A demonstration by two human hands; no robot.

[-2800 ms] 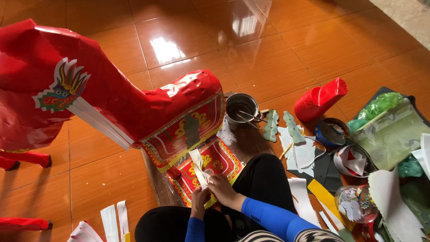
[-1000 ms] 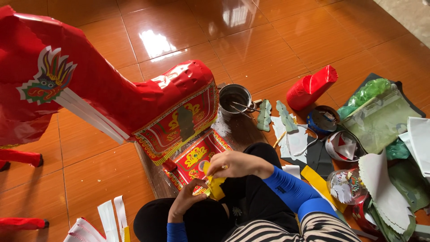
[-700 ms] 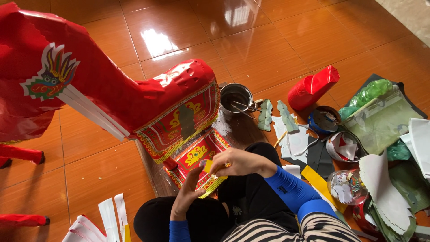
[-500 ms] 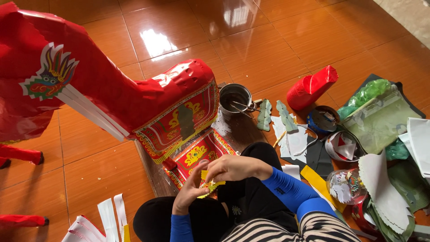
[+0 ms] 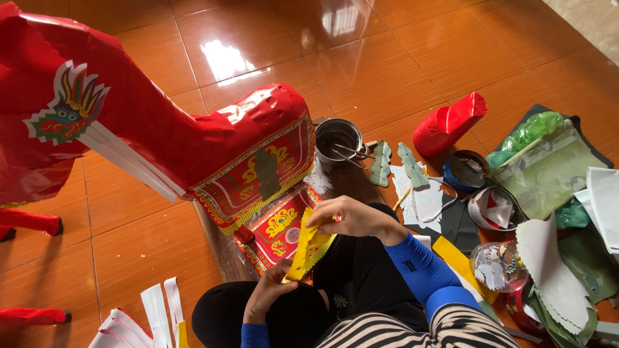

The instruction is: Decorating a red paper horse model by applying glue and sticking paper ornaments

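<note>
Two hands share one yellow paper strip (image 5: 303,248), stretched upright between them above the person's lap. The right hand (image 5: 348,218) pinches its upper end, fingers curled nearly shut over the paper, while the left hand (image 5: 269,296) grips the lower end from below, also closed with thumb and fingers around the strip. Held at both ends like this, the strip stays taut and flat, which looks like a way to keep it from creasing or sticking to itself.

Just behind the strip lies a red and gold patterned panel (image 5: 280,227) flat on the floor, and over it rises the red paper horse (image 5: 193,138), its trimmed flank facing the person, close enough to reach without moving. A metal pot (image 5: 338,136) with a tool resting in it stands just beyond the panel. Green paper cutouts (image 5: 394,164) lie beside the pot. Farther right sit a red paper roll (image 5: 448,122), rolls of tape (image 5: 467,171) and a heap of green and white sheets (image 5: 554,193). White paper strips (image 5: 158,309) lie on the tiles near the left knee.
</note>
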